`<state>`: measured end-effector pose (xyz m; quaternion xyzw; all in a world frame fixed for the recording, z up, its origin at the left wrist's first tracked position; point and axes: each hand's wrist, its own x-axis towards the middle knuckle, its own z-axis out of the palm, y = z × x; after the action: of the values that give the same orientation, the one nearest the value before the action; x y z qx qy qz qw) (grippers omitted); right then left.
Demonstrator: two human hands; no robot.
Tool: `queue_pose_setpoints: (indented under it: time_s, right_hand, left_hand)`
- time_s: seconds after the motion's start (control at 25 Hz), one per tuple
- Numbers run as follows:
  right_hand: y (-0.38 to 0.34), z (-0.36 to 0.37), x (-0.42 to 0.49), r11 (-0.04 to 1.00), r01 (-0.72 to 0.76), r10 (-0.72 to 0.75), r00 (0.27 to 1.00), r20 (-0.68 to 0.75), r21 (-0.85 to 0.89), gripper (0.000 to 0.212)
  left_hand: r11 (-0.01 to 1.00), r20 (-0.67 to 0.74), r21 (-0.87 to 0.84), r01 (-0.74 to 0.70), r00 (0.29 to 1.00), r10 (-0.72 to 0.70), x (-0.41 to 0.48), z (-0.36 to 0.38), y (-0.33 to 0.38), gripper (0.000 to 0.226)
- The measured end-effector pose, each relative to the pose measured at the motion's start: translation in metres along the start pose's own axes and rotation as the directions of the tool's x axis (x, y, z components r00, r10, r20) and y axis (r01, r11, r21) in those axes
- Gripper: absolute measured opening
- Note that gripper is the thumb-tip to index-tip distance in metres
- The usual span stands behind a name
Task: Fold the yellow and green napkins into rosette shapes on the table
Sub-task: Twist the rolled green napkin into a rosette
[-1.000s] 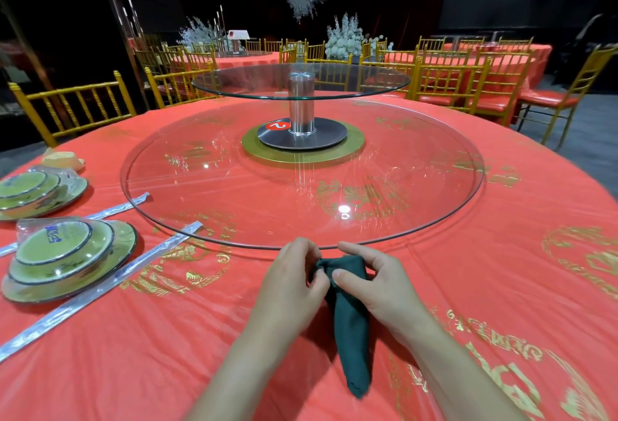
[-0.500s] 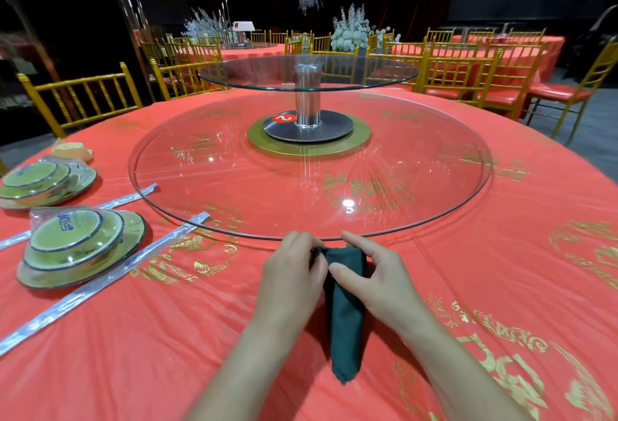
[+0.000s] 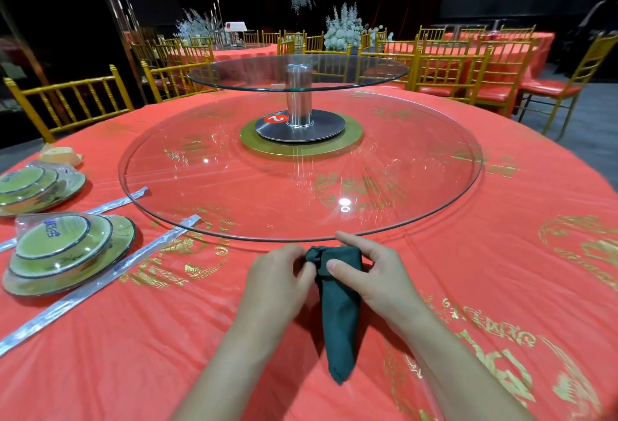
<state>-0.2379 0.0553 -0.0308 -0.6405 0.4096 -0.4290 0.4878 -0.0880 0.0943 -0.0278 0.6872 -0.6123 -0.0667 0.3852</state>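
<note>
A dark green napkin lies folded into a narrow strip on the red tablecloth, its tail pointing toward me. Its far end is rolled into a small tight coil just short of the glass turntable's edge. My left hand pinches the coil from the left with thumb and fingers. My right hand wraps over the coil from the right, thumb across the strip. No yellow napkin is in view.
A large glass turntable with a raised smaller glass tier fills the table's middle. Two wrapped stacks of green dishes and long wrapped chopsticks lie at the left. Gold chairs ring the table.
The rolled end of the green napkin has grown and the loose tail has shortened. Both hands have stayed on the roll, and the view has shifted slightly.
</note>
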Motion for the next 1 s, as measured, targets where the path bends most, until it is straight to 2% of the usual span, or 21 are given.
queue_pose_setpoints:
  time_s: [0.12,0.24,0.32,0.4,0.48,0.6,0.68,0.8,0.92,1.0]
  right_hand:
    - [0.001,0.005,-0.001,0.999,0.002,0.000,1.000,0.030,-0.043,0.049]
    - [0.002,0.006,0.000,0.999,0.003,-0.002,1.000,0.008,-0.047,0.051]
    - [0.002,0.003,0.002,1.000,-0.009,0.009,1.000,-0.026,-0.013,0.052]
    - [0.004,-0.003,0.005,1.000,-0.015,0.017,0.998,-0.068,0.026,0.053]
    - [0.005,-0.008,0.006,0.997,-0.025,0.031,0.996,-0.081,0.070,0.051]
    - [0.008,-0.009,0.009,0.988,-0.044,0.052,0.997,-0.051,0.149,0.048]
    - [0.008,-0.008,0.011,0.955,-0.065,0.075,0.997,-0.022,0.289,0.047]
    - [-0.001,-0.005,0.011,0.873,-0.133,0.141,0.990,0.018,0.470,0.037]
    - [-0.003,-0.006,0.009,0.834,-0.306,0.293,0.951,0.102,0.459,0.046]
    - [-0.004,-0.005,0.006,0.829,-0.408,0.352,0.912,0.210,0.383,0.054]
  left_hand:
    - [0.989,-0.018,0.145,-0.001,1.000,0.004,0.001,-0.003,0.002,0.004]
    - [0.969,-0.071,0.237,-0.073,0.993,0.092,-0.001,-0.003,0.005,0.005]
    - [0.975,-0.106,0.137,-0.174,0.976,0.189,-0.004,-0.001,0.006,0.005]
    - [0.966,-0.104,-0.033,-0.257,0.962,0.252,-0.010,0.002,0.011,0.024]
    - [0.952,-0.096,-0.162,-0.259,0.965,0.246,-0.015,0.007,0.012,0.040]
    - [0.925,-0.015,-0.313,-0.217,0.975,0.223,-0.015,0.008,0.011,0.045]
    - [0.883,0.007,-0.427,-0.196,0.976,0.220,-0.009,0.006,0.009,0.053]
    - [0.890,-0.002,-0.409,-0.202,0.975,0.221,-0.002,0.003,0.003,0.062]
    - [0.910,0.133,-0.300,-0.286,0.932,0.337,-0.008,0.011,0.000,0.072]
    - [0.917,0.108,-0.288,-0.277,0.942,0.318,-0.008,0.015,0.001,0.078]
